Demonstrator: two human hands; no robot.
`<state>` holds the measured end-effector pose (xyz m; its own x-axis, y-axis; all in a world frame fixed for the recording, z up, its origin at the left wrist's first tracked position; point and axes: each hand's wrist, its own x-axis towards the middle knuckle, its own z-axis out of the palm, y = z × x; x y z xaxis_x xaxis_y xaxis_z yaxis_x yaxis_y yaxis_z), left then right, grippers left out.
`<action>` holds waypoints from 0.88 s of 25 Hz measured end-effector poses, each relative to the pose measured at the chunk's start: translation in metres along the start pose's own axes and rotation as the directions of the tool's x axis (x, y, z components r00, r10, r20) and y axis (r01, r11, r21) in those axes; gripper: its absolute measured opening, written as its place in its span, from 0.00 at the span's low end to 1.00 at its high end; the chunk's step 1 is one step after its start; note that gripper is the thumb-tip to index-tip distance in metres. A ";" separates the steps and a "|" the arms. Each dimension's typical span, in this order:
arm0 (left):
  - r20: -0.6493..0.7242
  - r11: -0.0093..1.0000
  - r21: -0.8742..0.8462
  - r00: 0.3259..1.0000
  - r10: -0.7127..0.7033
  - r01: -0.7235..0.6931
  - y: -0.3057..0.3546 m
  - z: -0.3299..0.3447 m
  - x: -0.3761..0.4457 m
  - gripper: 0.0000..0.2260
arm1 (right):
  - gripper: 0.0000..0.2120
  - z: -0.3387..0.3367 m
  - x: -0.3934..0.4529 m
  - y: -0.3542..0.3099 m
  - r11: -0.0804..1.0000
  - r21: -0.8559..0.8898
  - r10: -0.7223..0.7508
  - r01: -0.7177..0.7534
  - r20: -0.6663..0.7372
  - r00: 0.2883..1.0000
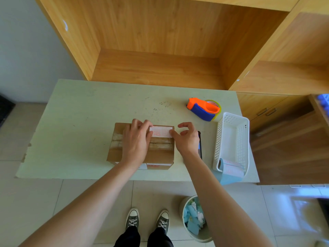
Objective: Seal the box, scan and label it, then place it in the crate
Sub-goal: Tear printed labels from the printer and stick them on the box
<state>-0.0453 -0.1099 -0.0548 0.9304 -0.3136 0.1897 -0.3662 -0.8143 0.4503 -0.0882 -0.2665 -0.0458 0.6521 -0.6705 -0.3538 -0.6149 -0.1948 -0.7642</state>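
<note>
While the cardboard box (142, 145) sits taped on the table (71, 122), the left hand (136, 141) lies flat on its lid, fingers on the label (161, 132). The right hand (186, 138) presses the label's right end with its thumb, remaining fingers loosely curled. Recommended: smooth outward from the centre to avoid creases. A tape dispenser (203, 108), phone (199, 145) and white basket (231, 143) lie to the right.
</note>
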 end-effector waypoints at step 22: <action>0.338 0.932 0.243 0.924 0.179 -0.270 -0.016 0.013 -0.038 0.28 | 0.28 0.020 -0.040 0.041 0.446 -0.665 -0.590 0.600 0.286 0.755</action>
<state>-0.0749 -0.0918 -0.0806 0.7985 -0.6008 -0.0391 -0.5890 -0.7929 0.1559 -0.1309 -0.2333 -0.0740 0.9819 -0.1870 0.0296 -0.1779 -0.9647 -0.1943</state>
